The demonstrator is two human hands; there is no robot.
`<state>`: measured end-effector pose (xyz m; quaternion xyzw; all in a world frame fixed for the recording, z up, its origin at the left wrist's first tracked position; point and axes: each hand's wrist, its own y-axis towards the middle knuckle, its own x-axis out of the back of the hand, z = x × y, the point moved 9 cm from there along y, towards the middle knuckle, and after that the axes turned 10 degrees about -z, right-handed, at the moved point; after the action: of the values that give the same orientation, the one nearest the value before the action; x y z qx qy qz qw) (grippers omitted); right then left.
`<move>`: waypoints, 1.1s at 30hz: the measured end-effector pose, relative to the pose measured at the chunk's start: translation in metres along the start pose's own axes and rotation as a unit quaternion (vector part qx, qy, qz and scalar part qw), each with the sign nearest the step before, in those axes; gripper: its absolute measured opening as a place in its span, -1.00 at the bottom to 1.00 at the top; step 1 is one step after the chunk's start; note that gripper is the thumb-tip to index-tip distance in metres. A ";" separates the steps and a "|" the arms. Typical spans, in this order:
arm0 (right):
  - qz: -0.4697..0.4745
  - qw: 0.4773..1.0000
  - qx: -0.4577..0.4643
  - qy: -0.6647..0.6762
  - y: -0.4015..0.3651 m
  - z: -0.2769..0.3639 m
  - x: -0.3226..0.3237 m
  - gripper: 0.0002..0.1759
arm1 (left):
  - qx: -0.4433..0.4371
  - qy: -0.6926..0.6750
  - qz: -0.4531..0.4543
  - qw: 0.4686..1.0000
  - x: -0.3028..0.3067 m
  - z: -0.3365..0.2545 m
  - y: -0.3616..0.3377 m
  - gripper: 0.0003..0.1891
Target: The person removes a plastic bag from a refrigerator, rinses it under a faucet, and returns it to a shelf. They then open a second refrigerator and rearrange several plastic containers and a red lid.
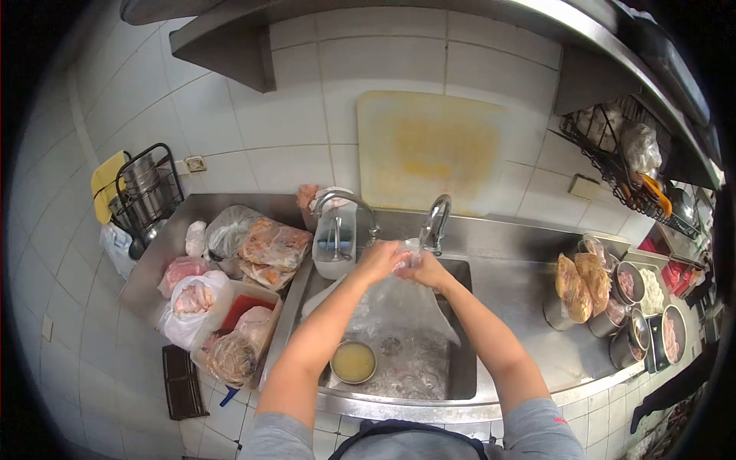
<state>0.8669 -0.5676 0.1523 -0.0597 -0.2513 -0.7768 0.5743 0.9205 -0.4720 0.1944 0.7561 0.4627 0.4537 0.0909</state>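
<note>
Over the sink [460,337], both hands [383,259] grip the clear plastic bag [395,303]

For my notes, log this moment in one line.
left hand, right hand: holding plastic bag | over sink | faucets beyond | bowl in sink

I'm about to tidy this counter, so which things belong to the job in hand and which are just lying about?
In the job, by the look of it:
- bag, held by the left hand and right hand
- sink, under it

Apparently lying about:
- board, against the wall
- bagged meat, left
- pots, right

Unclear: bowl in the sink.
</note>
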 end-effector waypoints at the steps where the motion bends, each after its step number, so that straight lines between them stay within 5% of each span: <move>1: -0.021 0.998 -0.038 0.035 -0.006 0.001 0.013 -0.80 | -0.021 -0.016 -0.012 1.000 -0.013 -0.006 0.003 -0.59; 4: -0.067 0.989 -0.129 0.039 -0.021 -0.016 0.048 -0.72 | -0.045 -0.114 -0.092 0.988 -0.040 -0.020 0.007 -0.42; 7: -0.081 0.977 -0.181 0.075 -0.036 -0.038 0.074 -0.63 | -0.033 -0.089 0.091 0.991 -0.068 -0.045 0.007 -0.36; 14: -0.075 0.966 -0.226 0.097 -0.047 -0.011 0.109 -0.63 | 0.058 -0.039 0.168 0.983 -0.096 -0.008 -0.012 -0.60; 19: -0.091 0.945 -0.255 0.182 -0.047 0.014 0.114 -0.65 | 0.114 0.109 0.148 0.976 -0.060 0.062 -0.062 -0.66; 20: -0.013 0.962 -0.246 0.117 -0.045 0.020 0.103 -0.65 | 0.126 0.116 0.150 0.974 -0.050 0.073 -0.071 -0.67; 28: 0.045 0.971 -0.196 0.132 -0.005 0.005 0.044 -0.70 | 0.157 0.255 0.149 0.942 0.058 0.157 -0.131 -0.66; 31: 0.072 0.968 -0.183 0.155 0.009 0.002 0.014 -0.73 | 0.182 0.327 0.243 0.895 0.071 0.174 -0.142 -0.51; 33: 0.090 0.979 -0.143 0.115 0.018 0.004 -0.004 -0.75 | 0.118 0.113 0.180 0.970 0.074 0.092 -0.100 -0.38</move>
<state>0.8838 -0.5657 0.1602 -0.0735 -0.0637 -0.7516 0.6525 0.9419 -0.3325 0.1307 0.7761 0.3765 0.4876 -0.1346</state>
